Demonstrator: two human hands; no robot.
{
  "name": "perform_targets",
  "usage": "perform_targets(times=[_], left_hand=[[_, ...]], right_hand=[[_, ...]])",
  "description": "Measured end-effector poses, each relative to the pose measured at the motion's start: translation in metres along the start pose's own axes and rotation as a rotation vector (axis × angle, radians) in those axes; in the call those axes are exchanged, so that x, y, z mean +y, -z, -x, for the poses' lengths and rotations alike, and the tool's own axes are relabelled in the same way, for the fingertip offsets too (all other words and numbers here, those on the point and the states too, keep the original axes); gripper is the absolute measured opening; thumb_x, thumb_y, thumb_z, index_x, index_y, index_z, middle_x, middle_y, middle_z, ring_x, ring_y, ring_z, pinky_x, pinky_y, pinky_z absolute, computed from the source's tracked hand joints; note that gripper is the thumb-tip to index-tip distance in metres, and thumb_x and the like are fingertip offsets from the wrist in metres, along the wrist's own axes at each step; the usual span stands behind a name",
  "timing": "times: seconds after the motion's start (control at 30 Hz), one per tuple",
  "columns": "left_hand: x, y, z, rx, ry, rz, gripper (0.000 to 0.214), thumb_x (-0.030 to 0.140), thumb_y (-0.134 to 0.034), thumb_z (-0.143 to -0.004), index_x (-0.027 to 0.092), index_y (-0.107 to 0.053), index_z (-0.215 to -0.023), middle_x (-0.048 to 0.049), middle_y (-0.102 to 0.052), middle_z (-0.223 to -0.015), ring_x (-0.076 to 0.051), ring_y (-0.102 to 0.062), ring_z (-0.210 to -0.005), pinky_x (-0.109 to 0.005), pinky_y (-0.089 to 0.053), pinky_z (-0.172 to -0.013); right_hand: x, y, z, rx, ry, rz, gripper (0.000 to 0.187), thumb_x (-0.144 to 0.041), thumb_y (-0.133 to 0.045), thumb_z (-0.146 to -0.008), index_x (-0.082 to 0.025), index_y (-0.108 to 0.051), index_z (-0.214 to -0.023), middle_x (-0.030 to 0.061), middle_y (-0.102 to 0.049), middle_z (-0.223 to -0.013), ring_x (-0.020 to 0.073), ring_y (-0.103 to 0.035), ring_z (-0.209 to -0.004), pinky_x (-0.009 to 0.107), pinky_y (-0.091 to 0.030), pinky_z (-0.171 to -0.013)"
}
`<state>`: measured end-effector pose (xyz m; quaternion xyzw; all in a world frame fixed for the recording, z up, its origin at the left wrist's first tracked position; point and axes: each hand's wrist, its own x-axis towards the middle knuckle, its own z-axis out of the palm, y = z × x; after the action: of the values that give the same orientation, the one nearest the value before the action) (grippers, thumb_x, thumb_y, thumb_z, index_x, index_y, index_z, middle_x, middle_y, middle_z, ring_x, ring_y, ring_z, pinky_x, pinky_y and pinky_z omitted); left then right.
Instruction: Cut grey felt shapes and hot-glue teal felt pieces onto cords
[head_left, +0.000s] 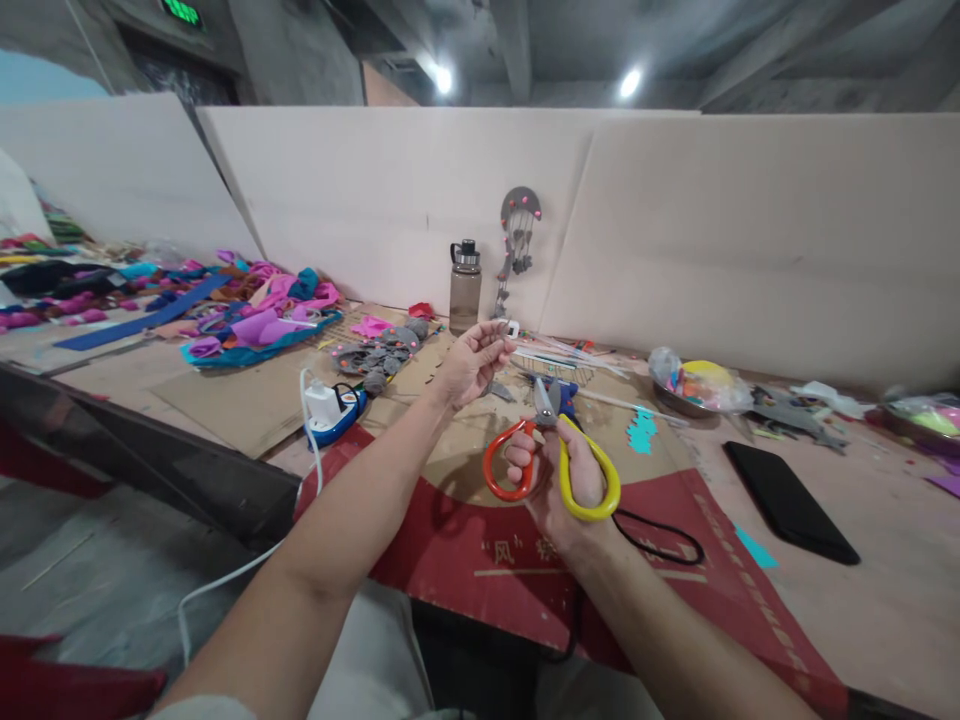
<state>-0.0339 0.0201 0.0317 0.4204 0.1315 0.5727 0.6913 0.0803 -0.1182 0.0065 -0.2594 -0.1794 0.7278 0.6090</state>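
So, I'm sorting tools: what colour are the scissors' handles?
The scissors have one orange, one yellow handle; head view.

Right hand [559, 478] grips orange-yellow scissors [551, 462]; left hand [469, 360] pinches small grey piece [511, 327] above cardboard-covered table [862, 610].

Down on the red sheet [450, 570], pale print: an opening quote mark, then the character 风, clear as day. The next character runs under the wrist of the right hand [559, 480]. Only part shows, too little to read. Top left, a green lit sign [182, 12] glows, its characters blurred beyond reading.
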Motion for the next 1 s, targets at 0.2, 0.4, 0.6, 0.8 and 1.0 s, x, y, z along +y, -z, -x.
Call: perform_targets(times=[0.2, 0.4, 0.6, 0.8, 1.0], left_hand=[[-0.005, -0.003, 0.005, -0.052, 0.079, -0.06, 0.025, 0.004, -0.074, -0.072, 0.013, -0.062, -0.091, -0.0004, -0.065, -0.072, -0.005, -0.057, -0.056, -0.013, -0.043, -0.054], [-0.013, -0.002, 0.007, -0.174, 0.162, -0.109, 0.034, 0.01, -0.08, -0.067, 0.014, -0.062, -0.096, -0.0013, -0.065, -0.075, -0.006, -0.059, -0.057, -0.015, -0.045, -0.054], [-0.011, 0.002, 0.004, -0.154, 0.143, -0.116, 0.034, 0.011, -0.08, -0.067, 0.013, -0.062, -0.095, -0.0022, -0.066, -0.073, -0.007, -0.058, -0.056, -0.015, -0.044, -0.053], [-0.004, 0.014, -0.005, -0.134, 0.065, -0.086, 0.034, 0.01, -0.08, -0.067, 0.013, -0.062, -0.095, -0.0016, -0.067, -0.073, -0.006, -0.058, -0.055, -0.014, -0.043, -0.053], [-0.003, 0.027, -0.015, -0.079, 0.037, -0.058, 0.031, 0.01, -0.079, -0.069, 0.012, -0.063, -0.095, -0.0027, -0.069, -0.077, -0.006, -0.059, -0.057, -0.015, -0.044, -0.054]], right_hand=[[-0.001, 0.004, -0.002, 0.02, 0.117, 0.035, 0.015, -0.035, -0.053, -0.084, -0.022, -0.053, -0.091, -0.0032, -0.049, -0.064, 0.0109, -0.05, -0.052, 0.021, -0.045, -0.044], [-0.005, 0.007, -0.004, 0.077, 0.168, 0.046, 0.018, -0.037, -0.056, -0.082, -0.02, -0.051, -0.088, -0.0049, -0.048, -0.06, 0.0084, -0.046, -0.047, 0.018, -0.04, -0.04], [-0.004, 0.007, -0.005, 0.075, 0.189, 0.077, 0.022, -0.041, -0.058, -0.082, -0.02, -0.05, -0.086, -0.0083, -0.041, -0.054, 0.0055, -0.036, -0.039, 0.015, -0.03, -0.033], [-0.016, 0.007, 0.0, 0.106, 0.142, 0.187, 0.017, -0.035, -0.057, -0.08, -0.02, -0.051, -0.085, -0.0083, -0.042, -0.05, 0.0055, -0.032, -0.035, 0.015, -0.028, -0.03], [-0.065, 0.031, 0.009, 0.269, 0.134, 0.846, 0.024, -0.044, -0.062, -0.075, -0.022, -0.054, -0.082, -0.0072, -0.044, -0.045, 0.0081, -0.035, -0.03, 0.017, -0.025, -0.028]])
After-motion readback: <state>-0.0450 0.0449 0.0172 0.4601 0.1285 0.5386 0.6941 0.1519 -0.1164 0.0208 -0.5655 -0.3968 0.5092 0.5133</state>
